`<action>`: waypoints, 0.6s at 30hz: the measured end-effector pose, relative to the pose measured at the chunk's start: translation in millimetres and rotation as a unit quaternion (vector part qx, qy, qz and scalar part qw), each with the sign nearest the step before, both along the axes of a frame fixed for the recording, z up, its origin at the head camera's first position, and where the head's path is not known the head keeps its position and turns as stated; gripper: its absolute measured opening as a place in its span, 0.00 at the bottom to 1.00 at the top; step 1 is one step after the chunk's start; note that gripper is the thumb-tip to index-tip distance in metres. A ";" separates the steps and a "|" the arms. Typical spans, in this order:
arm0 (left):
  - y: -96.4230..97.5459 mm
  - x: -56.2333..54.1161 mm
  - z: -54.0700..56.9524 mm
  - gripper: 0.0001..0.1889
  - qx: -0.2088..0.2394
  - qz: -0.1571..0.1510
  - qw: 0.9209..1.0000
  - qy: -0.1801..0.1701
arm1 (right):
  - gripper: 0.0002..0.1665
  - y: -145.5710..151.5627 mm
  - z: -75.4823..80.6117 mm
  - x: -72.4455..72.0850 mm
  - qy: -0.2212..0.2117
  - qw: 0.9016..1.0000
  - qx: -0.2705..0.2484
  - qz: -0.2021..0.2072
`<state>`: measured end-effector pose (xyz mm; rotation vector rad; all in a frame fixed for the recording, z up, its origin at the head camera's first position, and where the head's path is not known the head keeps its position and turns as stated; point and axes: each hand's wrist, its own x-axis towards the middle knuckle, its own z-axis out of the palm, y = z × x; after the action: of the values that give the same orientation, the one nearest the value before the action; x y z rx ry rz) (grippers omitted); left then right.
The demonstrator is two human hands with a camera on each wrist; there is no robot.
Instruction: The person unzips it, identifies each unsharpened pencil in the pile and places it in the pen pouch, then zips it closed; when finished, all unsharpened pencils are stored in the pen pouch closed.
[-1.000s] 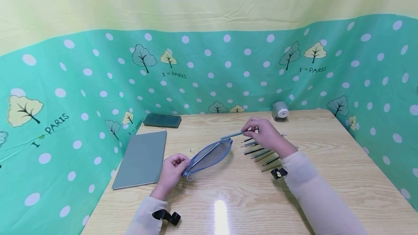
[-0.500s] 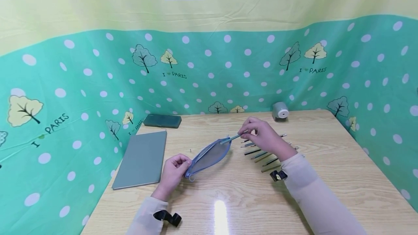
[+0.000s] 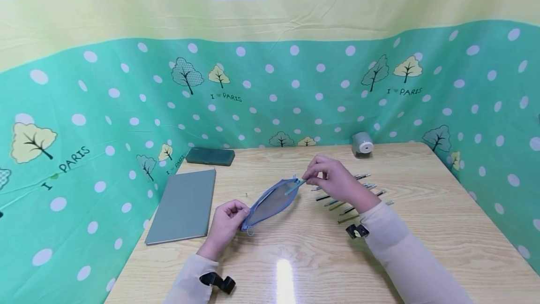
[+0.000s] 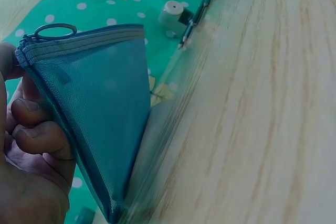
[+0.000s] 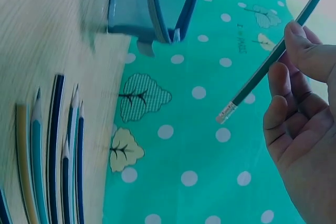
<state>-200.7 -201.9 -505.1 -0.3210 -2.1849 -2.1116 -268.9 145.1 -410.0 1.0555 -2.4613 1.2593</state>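
My left hand pinches one end of a blue mesh zip pouch, held tilted above the table with its mouth spread. In the left wrist view, the thumb and curled fingers grip the pouch's corner beside the zip ring. My right hand pinches a green pencil near one end, and its other end slants over the pouch's opening at the far end. A white eraser with a metal band shows on this pencil in the right wrist view. Whatever lies deep inside the pouch is hard to see.
Several pencils lie in a row under and beside the right forearm. A pencil sharpener stands at the back right. At left are a grey notebook and a dark green case. A polka-dot cloth encloses the table.
My right hand has moved left and slightly down, bringing the pencil from beside the pouch to over its opening, its angle steeper. The left hand and pouch have shifted slightly right.
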 end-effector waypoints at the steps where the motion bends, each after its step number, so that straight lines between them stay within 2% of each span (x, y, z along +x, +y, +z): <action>1: 0.0 0.0 -0.2 0.06 -0.002 0.000 1.000 0.000 | 0.12 -1.5 0.0 0.5 0.000 1.000 0.000 0.002; 18: 1.2 0.5 -1.9 0.07 -0.018 -0.005 1.000 0.006 | 0.15 -17.7 -3.0 9.1 -0.005 0.999 0.021 0.027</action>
<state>-200.2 -200.7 -507.0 -0.3470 -2.2209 -2.0708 -259.9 127.4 -413.0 1.1362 -2.4939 1.2365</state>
